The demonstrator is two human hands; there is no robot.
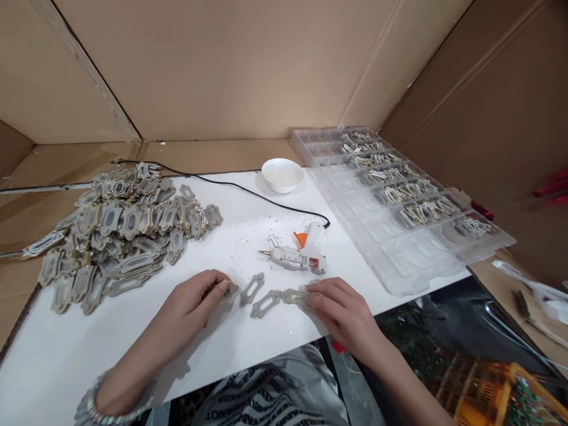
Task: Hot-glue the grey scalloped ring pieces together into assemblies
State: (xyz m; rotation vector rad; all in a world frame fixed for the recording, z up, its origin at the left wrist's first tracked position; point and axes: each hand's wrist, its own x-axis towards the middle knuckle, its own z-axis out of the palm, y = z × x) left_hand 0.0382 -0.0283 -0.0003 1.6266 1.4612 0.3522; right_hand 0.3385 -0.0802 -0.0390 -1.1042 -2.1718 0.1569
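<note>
My left hand (199,299) is closed, its thumb and fingers pinching a small grey frame piece (229,290) just above the white table. Beside it, two grey oblong frame pieces (252,289) (266,303) lie flat at slants. My right hand (339,305) rests with its fingertips on the right end of another grey frame piece (293,296), whose left end meets the middle piece. The fingers are slightly bent and stretched out over it. Behind the pieces, a white glue gun (295,257) lies on its side, nozzle pointing left.
A large heap of grey frame pieces (128,222) covers the table's left. A white bowl (283,176) stands at the back. The black cord (231,184) crosses behind the glue gun. A clear compartment tray (377,236) with metal pieces lies at the right.
</note>
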